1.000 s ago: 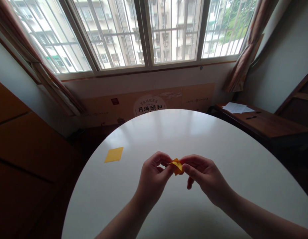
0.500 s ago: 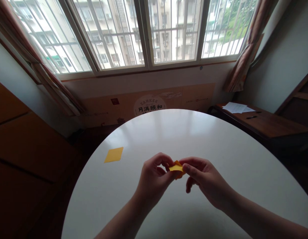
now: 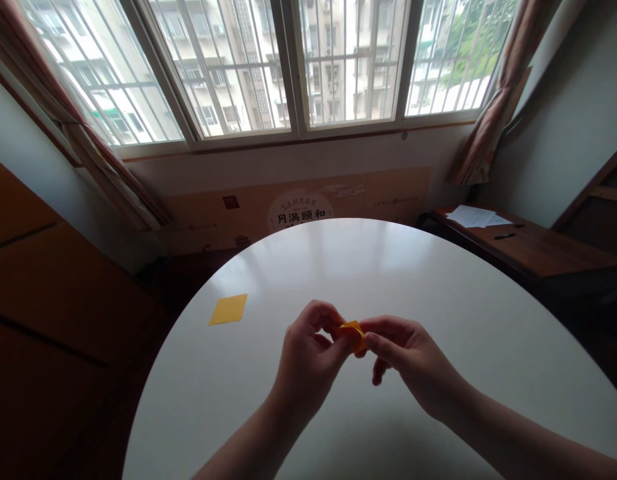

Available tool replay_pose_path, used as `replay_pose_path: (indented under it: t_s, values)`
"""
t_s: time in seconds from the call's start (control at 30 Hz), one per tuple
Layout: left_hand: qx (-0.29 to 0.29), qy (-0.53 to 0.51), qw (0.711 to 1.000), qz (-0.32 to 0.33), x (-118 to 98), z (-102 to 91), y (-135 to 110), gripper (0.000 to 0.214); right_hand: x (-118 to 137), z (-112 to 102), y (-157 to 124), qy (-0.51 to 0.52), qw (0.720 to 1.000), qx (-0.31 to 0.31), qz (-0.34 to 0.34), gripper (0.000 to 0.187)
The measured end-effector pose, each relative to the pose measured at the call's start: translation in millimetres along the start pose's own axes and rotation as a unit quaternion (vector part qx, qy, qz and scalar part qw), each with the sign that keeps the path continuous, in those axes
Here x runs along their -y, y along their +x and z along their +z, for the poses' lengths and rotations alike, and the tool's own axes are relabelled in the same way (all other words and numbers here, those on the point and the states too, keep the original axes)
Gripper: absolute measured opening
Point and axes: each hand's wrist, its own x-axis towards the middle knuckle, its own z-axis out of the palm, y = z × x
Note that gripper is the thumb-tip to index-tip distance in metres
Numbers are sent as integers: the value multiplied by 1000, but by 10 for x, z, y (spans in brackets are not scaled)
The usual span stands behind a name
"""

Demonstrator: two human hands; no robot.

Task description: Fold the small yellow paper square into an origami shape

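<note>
My left grip [image 3: 308, 353] is narrowed on a small piece of folded yellow paper [image 3: 353, 327], and my right grip [image 3: 416, 357] pinches its right side, so the paper sits between the two, over the rounded white surface [image 3: 368, 270]. My right lower fingers [image 3: 377, 372] curl beneath, clear of the paper. To the left, well apart from me, a flat yellow paper square [image 3: 228, 309] lies near the rim. Beyond, to the right, white sheets [image 3: 473, 216] rest on a brown wooden surface [image 3: 543, 250].
</note>
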Motion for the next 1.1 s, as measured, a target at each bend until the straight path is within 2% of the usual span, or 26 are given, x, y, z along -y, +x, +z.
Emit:
replay_pose_path:
  t_s: [0.27,0.63,0.77,0.93,1.1]
  values:
    - [29,-39,998,-34,10,3,-6,29,-14,20,-1,-15,1000,-6,-5,25]
    - [52,-17,998,-5,-19,-21,-11,22,-3,20,-6,-12,1000,-13,8,27]
    - [50,-32,998,-9,-11,-43,6,27,-10,4,-5,5,1000,-13,15,25]
    - [40,-9,999,-16,-35,-38,16,16,-6,14,2,9,1000,-18,17,25]
    - [33,-7,999,-20,-13,-28,13,15,1,22,4,7,1000,-22,7,25]
